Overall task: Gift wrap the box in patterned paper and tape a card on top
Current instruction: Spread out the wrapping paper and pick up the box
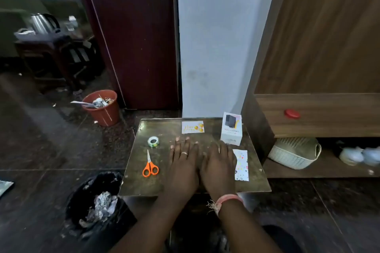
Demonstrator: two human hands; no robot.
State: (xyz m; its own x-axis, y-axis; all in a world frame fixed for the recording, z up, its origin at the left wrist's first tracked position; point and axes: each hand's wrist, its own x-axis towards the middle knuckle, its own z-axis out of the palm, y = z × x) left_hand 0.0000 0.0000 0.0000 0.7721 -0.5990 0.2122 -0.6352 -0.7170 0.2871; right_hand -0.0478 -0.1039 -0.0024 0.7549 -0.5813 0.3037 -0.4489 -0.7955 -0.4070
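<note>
left hand (183,162) and right hand (219,165) rest flat, fingers spread, holding nothing, on the table (144,187)

head cam | looks forward and down | near over small table (144,183) | one view only

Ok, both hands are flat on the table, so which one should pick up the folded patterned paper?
Right, probably. The right hand lies flat directly beside the patterned paper, while the left hand sits farther away, nearer the scissors and tape roll.
</note>
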